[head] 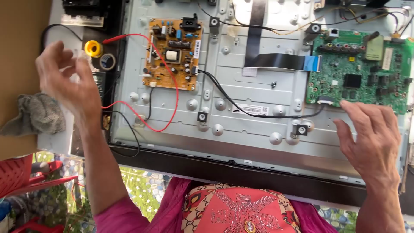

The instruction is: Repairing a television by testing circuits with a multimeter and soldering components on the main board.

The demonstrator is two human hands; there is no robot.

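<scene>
grey sheet metal fills most of our view: the opened back panel (258,125) of a flat television lies face down on the surface, its black frame running along the near edge. our left hand (64,82) is raised above the panel's left edge, its fingers (51,56) spread apart and curled loosely, clamped on nothing that we can make out (something small and pale may sit at the fingertips, too blurred to tell). just beyond that hand a yellow spool (92,48) and a roll of dark tape (107,61) rest beside the frame, and a grey rag (36,113) lies further out toward the left edge of the surface. our right hand (373,138) hovers low over the panel's near right corner, fingers (360,113) apart and slightly bent, holding nothing, their tips just short of the near edge of the green circuit board (360,77). that board sits at the panel's right edge. a brown power board (173,54) is mounted near the far left corner, with a red wire (174,95) looping across it and down to the left. a black cable (241,108) runs between the two boards, and a flat black ribbon (276,61) reaches the green board from the middle.
</scene>
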